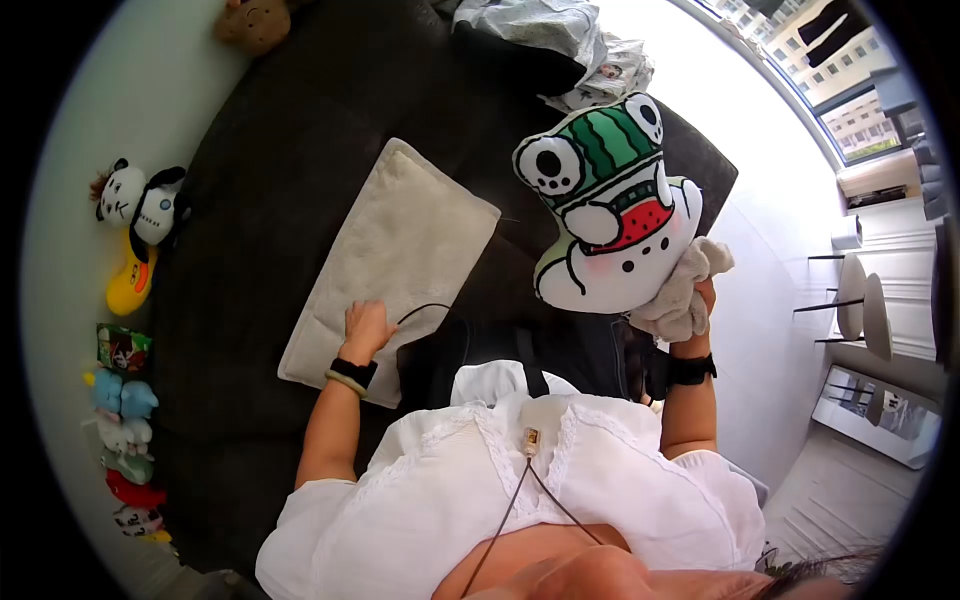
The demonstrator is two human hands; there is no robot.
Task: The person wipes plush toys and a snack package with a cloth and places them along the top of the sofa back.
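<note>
My left hand (369, 329) is closed and rests on a beige, soft rectangular pad (410, 225) that lies on the dark sofa. A thin black cord (428, 307) curves out from the fingers of this hand to the right. My right hand (706, 298) is closed around a crumpled, fluffy grey-beige cloth (680, 300); its fingers are partly hidden by it. Right beside the cloth, and partly covered by it, is a plush cushion (625, 215) shaped like a white character with a green and red watermelon hat.
The dark sofa (290, 130) spreads out in front of me. Plush toys (125, 395) line its left edge, with a panda-like plush (125, 190) farther up. Bags (540, 35) sit at the far end. On the right are a pale floor (765, 240), chairs (855, 300) and a mirror (880, 415).
</note>
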